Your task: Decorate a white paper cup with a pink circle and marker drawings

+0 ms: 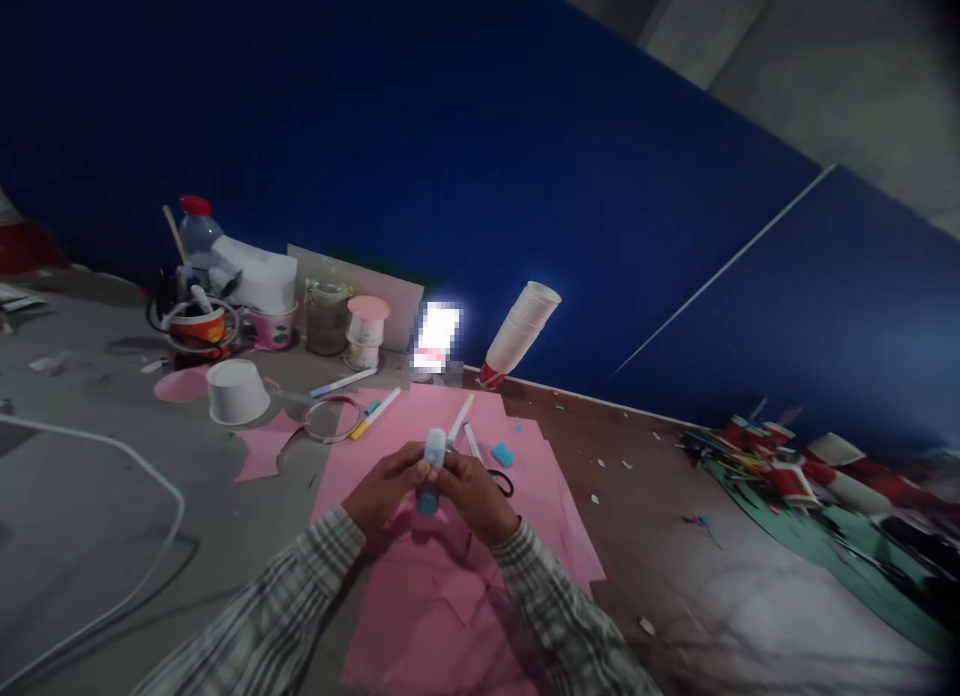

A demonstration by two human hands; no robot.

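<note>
My left hand (386,488) and my right hand (474,494) meet over a sheet of pink paper (442,586) and both grip a small pale-blue tube (432,471) that looks like a glue stick, held upright. Fingers of both hands are curled round it. Just beyond the hands lie markers (459,420), a small blue eraser-like block (502,454) and black scissors (501,482), partly hidden behind my right hand.
An upturned white cup (235,390), a tape ring (332,417) and pink offcuts (261,446) lie to the left. Cups, a jar and a bottle (196,232) stand by the blue wall, with a leaning cup stack (519,332). A white cable (127,536) crosses left; craft clutter (795,476) lies right.
</note>
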